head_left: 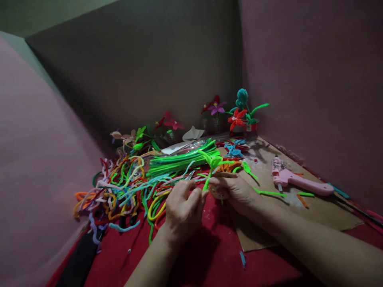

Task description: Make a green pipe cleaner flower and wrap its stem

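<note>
Pink walls (311, 79) box in a red surface (215, 259) crowded with fuzzy stems, and everything centres on one green sprig (214, 162), upright in the middle, leaves on top! Left hand (184, 203) has the stem pinched between thumb and curled forefinger; right hand (231, 191) nips it just above with its fingertips. And what about that pale disc (218, 193) under the right fingers? Held or merely behind them, no way to tell!

Danger spots now: a loose pinch could let the stem spin and the leaves splay, while too hard a squeeze might kink it. Just beyond the left knuckles, a pointed blade (190, 175) pokes out of the pile; a forward slip could mean a nick. Over on the cardboard (317, 221) lies a pink glue gun (302, 183), hot or cold, nobody can say, but a stray right elbow could catch its cord. And look left, that tangle of coloured stems (125, 191) could easily snag a trailing end
</note>
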The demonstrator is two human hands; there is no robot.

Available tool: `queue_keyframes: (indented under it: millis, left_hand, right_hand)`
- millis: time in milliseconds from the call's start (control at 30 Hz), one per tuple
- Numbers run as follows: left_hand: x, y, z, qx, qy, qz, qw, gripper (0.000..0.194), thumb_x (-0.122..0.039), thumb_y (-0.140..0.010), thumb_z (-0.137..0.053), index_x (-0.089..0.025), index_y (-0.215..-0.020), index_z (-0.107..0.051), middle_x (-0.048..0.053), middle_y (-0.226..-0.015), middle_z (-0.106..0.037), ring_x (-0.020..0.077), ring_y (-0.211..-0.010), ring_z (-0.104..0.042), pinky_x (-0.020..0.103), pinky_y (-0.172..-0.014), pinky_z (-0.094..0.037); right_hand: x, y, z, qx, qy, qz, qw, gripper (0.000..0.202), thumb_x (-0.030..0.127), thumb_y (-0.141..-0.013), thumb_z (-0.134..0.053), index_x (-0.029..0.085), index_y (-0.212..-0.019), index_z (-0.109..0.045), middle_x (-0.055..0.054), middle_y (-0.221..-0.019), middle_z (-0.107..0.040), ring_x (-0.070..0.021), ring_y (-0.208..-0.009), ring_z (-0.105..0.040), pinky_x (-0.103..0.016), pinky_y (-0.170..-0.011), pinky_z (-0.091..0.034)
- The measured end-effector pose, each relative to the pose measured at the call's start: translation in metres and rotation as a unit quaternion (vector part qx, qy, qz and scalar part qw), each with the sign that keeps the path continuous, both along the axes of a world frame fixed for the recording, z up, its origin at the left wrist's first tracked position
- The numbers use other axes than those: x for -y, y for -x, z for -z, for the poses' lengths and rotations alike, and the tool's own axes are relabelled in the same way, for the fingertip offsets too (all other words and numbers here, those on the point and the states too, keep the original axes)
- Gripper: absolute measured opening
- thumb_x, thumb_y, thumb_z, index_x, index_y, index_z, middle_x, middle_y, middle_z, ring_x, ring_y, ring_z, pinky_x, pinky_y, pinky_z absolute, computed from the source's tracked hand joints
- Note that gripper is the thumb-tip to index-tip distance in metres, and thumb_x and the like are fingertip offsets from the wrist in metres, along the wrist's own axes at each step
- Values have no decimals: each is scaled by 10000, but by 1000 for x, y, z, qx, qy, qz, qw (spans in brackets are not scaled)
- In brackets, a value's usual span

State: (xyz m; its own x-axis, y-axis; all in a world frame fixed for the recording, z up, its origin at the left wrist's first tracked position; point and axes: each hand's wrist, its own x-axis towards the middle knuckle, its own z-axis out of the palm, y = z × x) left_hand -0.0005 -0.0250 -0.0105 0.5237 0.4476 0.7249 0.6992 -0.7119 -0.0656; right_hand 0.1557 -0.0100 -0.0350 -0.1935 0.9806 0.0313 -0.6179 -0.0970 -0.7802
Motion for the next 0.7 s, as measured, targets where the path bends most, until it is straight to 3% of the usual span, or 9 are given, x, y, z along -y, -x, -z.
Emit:
queue_keyframes:
  millis: [267,700]
  left_hand:
    - [3,-3,-4,-56,-37,-4,998,157,-151,-773,-528,-182,-619,-516,49,-685,-548,151,-637,-445,294,-604,-358]
    - [9,-2,-3,-99,-47,13,994,63,-139,-759,-558,-171,-705,-549,73,-750,-558,185,-714,-461,338,-679,-379]
  right_hand:
    - [1,-1,-2,-2,6,-6,1000,269,240,-593,-723,152,-535,-475,73,-487,-310,-48,-448,-222,-240,-444,-135]
    - [1,0,-1,-3,13,-8,1000,243,228,-592,-724,150,-560,-496,75,-496,-300,-51,-456,-207,-240,-444,-127]
